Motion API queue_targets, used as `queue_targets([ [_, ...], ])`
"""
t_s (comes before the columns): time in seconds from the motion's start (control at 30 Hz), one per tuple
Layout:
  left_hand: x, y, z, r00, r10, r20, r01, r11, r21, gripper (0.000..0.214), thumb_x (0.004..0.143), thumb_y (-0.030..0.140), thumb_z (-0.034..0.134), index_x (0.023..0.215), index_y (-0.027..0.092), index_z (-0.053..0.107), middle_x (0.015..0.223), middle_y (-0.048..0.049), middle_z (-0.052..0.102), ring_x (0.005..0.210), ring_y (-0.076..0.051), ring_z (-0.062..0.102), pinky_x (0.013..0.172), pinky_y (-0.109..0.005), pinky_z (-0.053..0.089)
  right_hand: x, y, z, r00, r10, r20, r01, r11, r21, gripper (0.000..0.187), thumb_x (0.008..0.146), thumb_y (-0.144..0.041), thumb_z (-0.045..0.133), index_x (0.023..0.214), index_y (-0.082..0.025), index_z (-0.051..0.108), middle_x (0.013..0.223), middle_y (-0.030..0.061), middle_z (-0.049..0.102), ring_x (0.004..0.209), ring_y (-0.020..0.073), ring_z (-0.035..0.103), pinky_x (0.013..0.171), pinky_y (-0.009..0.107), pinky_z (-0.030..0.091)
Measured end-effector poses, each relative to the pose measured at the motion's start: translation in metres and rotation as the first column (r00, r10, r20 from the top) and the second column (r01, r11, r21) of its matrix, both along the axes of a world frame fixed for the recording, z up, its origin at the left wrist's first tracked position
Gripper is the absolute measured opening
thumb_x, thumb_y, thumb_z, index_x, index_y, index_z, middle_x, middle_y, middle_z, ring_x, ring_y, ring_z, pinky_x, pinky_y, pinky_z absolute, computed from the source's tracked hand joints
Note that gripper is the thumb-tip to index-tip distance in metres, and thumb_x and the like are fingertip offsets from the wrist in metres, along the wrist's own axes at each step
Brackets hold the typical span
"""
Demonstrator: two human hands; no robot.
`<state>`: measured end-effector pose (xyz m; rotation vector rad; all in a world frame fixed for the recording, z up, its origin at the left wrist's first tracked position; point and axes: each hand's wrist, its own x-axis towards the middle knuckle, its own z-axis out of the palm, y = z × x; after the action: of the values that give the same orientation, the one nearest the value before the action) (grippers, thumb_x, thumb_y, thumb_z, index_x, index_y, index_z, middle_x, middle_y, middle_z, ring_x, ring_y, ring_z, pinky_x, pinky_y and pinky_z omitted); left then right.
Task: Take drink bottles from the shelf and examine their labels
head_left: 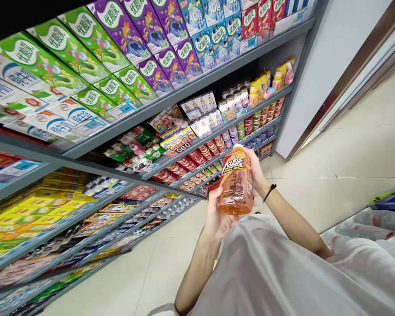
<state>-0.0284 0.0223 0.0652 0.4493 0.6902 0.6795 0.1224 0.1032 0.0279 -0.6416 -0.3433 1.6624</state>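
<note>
A drink bottle (236, 184) of clear orange plastic with a white cap is tilted in front of my body, its printed label facing up. My right hand (256, 172) wraps its right side near the cap, with a black band at the wrist. At the lower left of the bottle, my left hand (214, 215) is closed around its base, thumb on the side and fingers partly hidden below. A red and dark object (212, 188) shows by my left thumb; most of it is hidden, and I cannot tell what it is.
Grey store shelves (197, 83) run along the left, filled with drink cartons (125, 33), small bottles (238, 98) and cans. A white panel (303, 79) stands at their right end. Plastic-wrapped bottles (368, 228) lie at the right on the pale tiled floor (358, 153).
</note>
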Motion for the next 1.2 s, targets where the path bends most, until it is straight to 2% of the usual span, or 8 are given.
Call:
queue_targets([
  [0.27, -0.007, 0.000, -0.021, 0.908, -0.041, 0.417, 0.150, 0.961, -0.233, 0.090, 0.070, 0.065, 0.076, 0.138, 0.008, 0.063, 0.109, -0.0219, 0.073, 0.074, -0.021, 0.071, 0.027, -0.007, 0.014, 0.001, -0.001, -0.016, 0.970, -0.161, -0.182, 0.195, 0.962, 0.191, 0.047, 0.086, -0.055, 0.066, 0.125, -0.029, 0.063, 0.106, 0.0021, 0.078, 0.101, 0.0269, 0.076, 0.090, 0.045, 0.063],
  [0.4, -0.005, -0.006, -0.039, 0.806, 0.006, 0.591, 0.238, 0.912, -0.334, 0.108, 0.066, 0.066, 0.081, 0.151, 0.005, 0.051, 0.097, -0.0193, 0.073, 0.079, -0.022, 0.072, 0.029, -0.007, 0.022, -0.003, 0.000, -0.006, 0.969, -0.183, -0.164, 0.213, 0.960, 0.185, 0.045, 0.084, -0.047, 0.070, 0.124, -0.031, 0.060, 0.102, 0.0017, 0.078, 0.093, 0.0253, 0.077, 0.081, 0.041, 0.066],
  [0.5, -0.010, 0.000, -0.050, 0.820, -0.202, 0.536, 0.367, 0.903, -0.221, 0.104, 0.070, 0.068, 0.078, 0.146, 0.002, 0.056, 0.089, -0.0198, 0.073, 0.074, -0.026, 0.071, 0.033, -0.016, 0.039, 0.003, 0.000, 0.005, 0.974, -0.207, -0.087, 0.220, 0.957, 0.190, 0.040, 0.083, -0.045, 0.073, 0.117, -0.030, 0.059, 0.094, 0.0007, 0.078, 0.086, 0.0234, 0.076, 0.071, 0.034, 0.065],
  [0.57, -0.018, 0.005, -0.053, 0.891, -0.241, 0.384, 0.323, 0.932, -0.163, 0.089, 0.077, 0.069, 0.074, 0.136, 0.004, 0.064, 0.093, -0.0198, 0.075, 0.074, -0.026, 0.071, 0.042, -0.024, 0.051, 0.008, -0.002, 0.010, 0.970, -0.241, 0.005, 0.233, 0.942, 0.243, 0.041, 0.083, -0.045, 0.075, 0.117, -0.031, 0.057, 0.093, 0.0005, 0.078, 0.083, 0.0228, 0.075, 0.071, 0.035, 0.064],
  [0.7, -0.032, 0.008, -0.048, 1.000, 0.002, 0.012, -0.001, 0.996, -0.094, 0.072, 0.080, 0.070, 0.075, 0.127, 0.016, 0.070, 0.108, -0.0141, 0.077, 0.079, -0.029, 0.075, 0.055, -0.038, 0.064, 0.011, -0.005, 0.014, 0.915, -0.348, 0.203, 0.275, 0.907, 0.318, 0.040, 0.085, -0.044, 0.077, 0.117, -0.032, 0.056, 0.093, -0.0005, 0.077, 0.081, 0.0222, 0.074, 0.075, 0.036, 0.063],
  [0.83, -0.030, 0.003, -0.048, 0.932, 0.282, -0.225, -0.266, 0.959, 0.101, 0.079, 0.068, 0.049, 0.094, 0.135, 0.022, 0.064, 0.120, -0.0084, 0.076, 0.097, -0.029, 0.076, 0.068, -0.037, 0.067, 0.005, -0.006, 0.011, 0.817, -0.457, 0.351, 0.342, 0.875, 0.343, 0.036, 0.088, -0.043, 0.078, 0.115, -0.032, 0.059, 0.093, -0.0013, 0.077, 0.082, 0.0197, 0.074, 0.077, 0.032, 0.061],
  [1.0, -0.022, -0.006, -0.064, 0.951, 0.269, -0.155, -0.270, 0.963, 0.019, 0.071, 0.068, 0.059, 0.090, 0.122, 0.016, 0.072, 0.108, -0.0104, 0.078, 0.088, -0.030, 0.076, 0.060, -0.037, 0.066, 0.006, -0.007, 0.007, 0.840, -0.380, 0.387, 0.256, 0.907, 0.334, 0.036, 0.088, -0.045, 0.079, 0.115, -0.030, 0.060, 0.091, 0.0001, 0.078, 0.088, 0.0225, 0.076, 0.083, 0.035, 0.061],
  [1.2, -0.018, -0.016, -0.073, 0.976, 0.117, 0.183, -0.078, 0.975, -0.208, 0.074, 0.075, 0.070, 0.077, 0.121, 0.012, 0.075, 0.114, -0.0181, 0.076, 0.076, -0.028, 0.074, 0.044, -0.029, 0.057, 0.009, -0.005, 0.016, 0.989, -0.064, 0.135, 0.011, 0.934, 0.358, 0.053, 0.082, -0.060, 0.075, 0.120, -0.026, 0.063, 0.112, 0.0073, 0.079, 0.101, 0.0298, 0.077, 0.089, 0.045, 0.063],
])
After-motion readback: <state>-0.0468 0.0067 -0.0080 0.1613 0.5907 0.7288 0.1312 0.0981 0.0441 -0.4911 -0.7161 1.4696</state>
